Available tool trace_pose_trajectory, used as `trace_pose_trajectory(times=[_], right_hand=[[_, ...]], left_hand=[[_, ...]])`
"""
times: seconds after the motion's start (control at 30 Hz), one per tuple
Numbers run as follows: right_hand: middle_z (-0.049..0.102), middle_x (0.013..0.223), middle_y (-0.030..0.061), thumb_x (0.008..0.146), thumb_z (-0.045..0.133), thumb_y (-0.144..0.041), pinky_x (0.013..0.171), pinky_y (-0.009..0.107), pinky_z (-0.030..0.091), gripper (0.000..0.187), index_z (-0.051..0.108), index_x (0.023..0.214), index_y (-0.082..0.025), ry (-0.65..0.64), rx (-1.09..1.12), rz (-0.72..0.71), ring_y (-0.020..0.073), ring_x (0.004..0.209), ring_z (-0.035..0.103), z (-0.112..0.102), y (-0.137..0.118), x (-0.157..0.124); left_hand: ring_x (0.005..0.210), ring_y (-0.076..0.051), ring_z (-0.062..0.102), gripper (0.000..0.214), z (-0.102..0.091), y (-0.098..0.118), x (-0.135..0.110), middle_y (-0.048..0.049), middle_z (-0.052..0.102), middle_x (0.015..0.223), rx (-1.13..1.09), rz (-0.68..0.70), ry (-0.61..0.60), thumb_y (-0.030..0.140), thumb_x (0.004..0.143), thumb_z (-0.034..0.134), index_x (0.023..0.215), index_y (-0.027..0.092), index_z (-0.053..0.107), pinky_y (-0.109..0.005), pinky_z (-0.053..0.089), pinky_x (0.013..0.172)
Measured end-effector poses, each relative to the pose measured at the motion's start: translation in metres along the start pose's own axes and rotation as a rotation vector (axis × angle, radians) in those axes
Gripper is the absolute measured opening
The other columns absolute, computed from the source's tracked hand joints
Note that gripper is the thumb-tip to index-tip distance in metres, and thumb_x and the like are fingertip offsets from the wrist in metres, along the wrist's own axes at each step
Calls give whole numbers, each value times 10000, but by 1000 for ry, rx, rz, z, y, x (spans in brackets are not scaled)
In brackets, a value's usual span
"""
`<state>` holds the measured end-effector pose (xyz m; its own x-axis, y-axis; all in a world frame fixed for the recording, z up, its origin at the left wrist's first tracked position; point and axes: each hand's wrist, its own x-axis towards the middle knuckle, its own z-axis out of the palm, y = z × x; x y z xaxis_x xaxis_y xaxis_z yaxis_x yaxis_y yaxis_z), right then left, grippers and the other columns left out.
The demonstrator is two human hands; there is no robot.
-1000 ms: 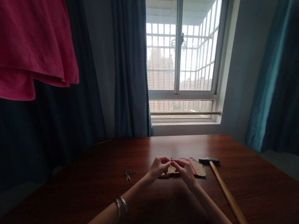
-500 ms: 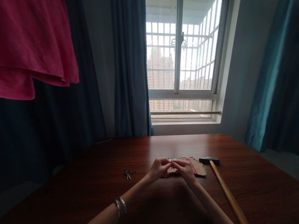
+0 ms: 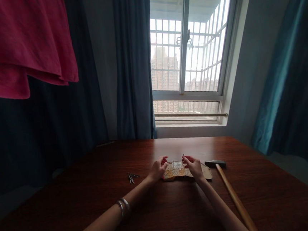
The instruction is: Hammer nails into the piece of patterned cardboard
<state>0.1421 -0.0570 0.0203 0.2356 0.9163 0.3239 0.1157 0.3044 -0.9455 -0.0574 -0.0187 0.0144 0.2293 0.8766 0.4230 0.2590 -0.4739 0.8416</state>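
The person's left hand is loosely curled with the fingers parted and nothing visible in its grasp, just beside the left end of a patterned board lying flat on the dark wooden worktop. The right hand, over the right part of that board, pinches a thin nail between thumb and fingertips, while a second nail stands upright near the board's far edge. A small heap of nails lies to the left, and a wooden-handled hammer rests on the right, its dark head near the board.
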Motion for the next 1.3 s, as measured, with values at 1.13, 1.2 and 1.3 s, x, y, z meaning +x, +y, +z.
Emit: trace_pose_trajectory(times=[1.13, 1.2, 1.3], right_hand=[[706, 801, 26, 758, 501, -331, 625, 281, 489, 224, 687, 832, -232, -118, -338, -248, 182, 710, 638, 26, 35, 16], [704, 798, 28, 755, 505, -319, 626, 278, 478, 220, 690, 837, -232, -117, -362, -264, 180, 701, 631, 27, 35, 15], [696, 783, 28, 751, 508, -294, 631, 270, 461, 211, 691, 833, -228, -124, -401, -286, 174, 690, 616, 28, 34, 14]], left_hand=[[653, -131, 571, 433, 39, -17, 31, -28, 629, 675, -259, -210, 26, 14, 526, 369, 853, 109, 638, -248, 463, 654], [656, -131, 570, 429, 39, -16, 31, -27, 631, 683, -258, -205, 10, 11, 529, 372, 852, 110, 635, -249, 463, 659], [657, -132, 568, 410, 38, -16, 31, -28, 630, 688, -238, -189, 5, 10, 542, 379, 847, 110, 634, -247, 460, 656]])
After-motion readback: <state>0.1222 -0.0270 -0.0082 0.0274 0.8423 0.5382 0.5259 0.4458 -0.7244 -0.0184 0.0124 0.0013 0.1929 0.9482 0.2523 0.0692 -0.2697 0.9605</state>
